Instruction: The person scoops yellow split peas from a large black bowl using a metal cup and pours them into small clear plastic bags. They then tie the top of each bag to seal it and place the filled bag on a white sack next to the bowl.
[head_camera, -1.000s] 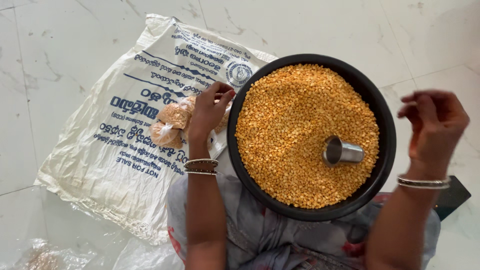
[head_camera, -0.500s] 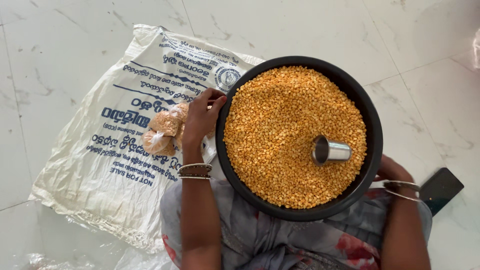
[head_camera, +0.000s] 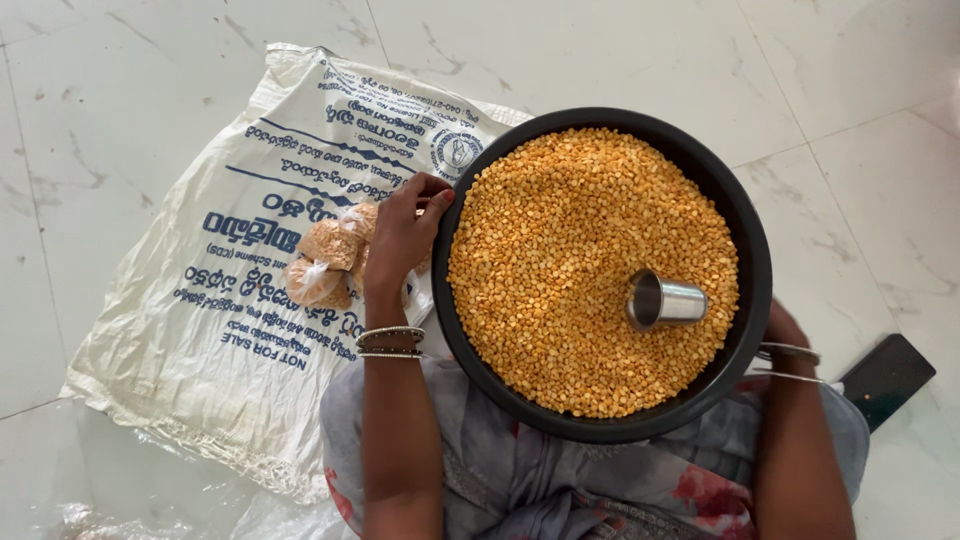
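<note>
Centre of the frame, a wide black pan (head_camera: 745, 230) sits on the person's lap, heaped level with yellow split lentils (head_camera: 560, 260); a small steel cup (head_camera: 665, 300) lies on its side in the grain, right of centre, mouth toward the left; the left hand (head_camera: 405, 235) rests at the pan's left rim, fingers curled with the tips touching the rim edge, more a steadying hold than a clamp; the right hand (head_camera: 782, 328) is tucked under the pan's right edge, mostly hidden, so I cannot tell whether its grip is closed or loose; left of the hand, small clear packets (head_camera: 325, 262) of grain lie on a white printed sack (head_camera: 200, 330) spread over the marble floor (head_camera: 100, 100); a dark flat phone-like slab (head_camera: 885, 378) lies at the right edge. By my reading, the pan is being steadied from both sides; a further move would call for a level hold, since the lentils sit close to the rim.
</note>
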